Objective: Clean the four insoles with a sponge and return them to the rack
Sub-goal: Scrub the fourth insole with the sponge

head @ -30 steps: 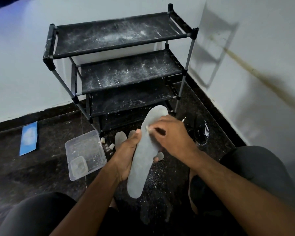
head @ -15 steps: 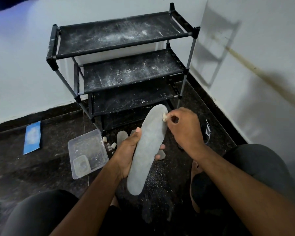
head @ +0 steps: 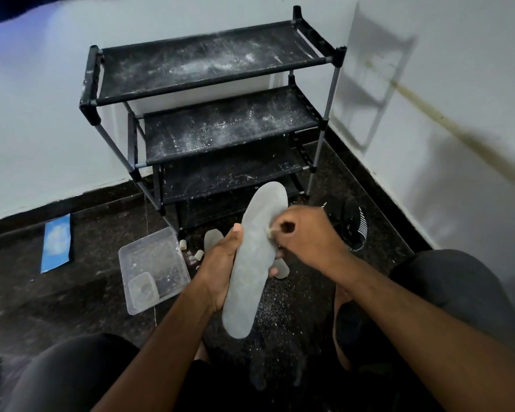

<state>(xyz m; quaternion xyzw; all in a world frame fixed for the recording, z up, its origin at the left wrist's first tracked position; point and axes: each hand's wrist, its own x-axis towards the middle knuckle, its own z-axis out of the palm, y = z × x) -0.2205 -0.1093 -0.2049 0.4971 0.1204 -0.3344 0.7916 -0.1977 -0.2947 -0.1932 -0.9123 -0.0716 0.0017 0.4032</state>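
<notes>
Left hand grips a long grey insole around its middle, heel end down

Right hand pinches a small pale sponge against the insole's matte upper edge, in front of the black, powder-dusted fabric rack; a clear plastic tub sits on the speckled dark floor

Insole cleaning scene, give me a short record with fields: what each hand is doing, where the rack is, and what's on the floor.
left hand: left hand holds the grey insole at its middle, toe end pointing up toward the rack
right hand: right hand pinches a small pale sponge piece against the insole's right edge
rack: black shelf rack by the wall, shelves dusted white, no insoles visible on it
floor: clear plastic container left of the hands; blue packet further left
</notes>
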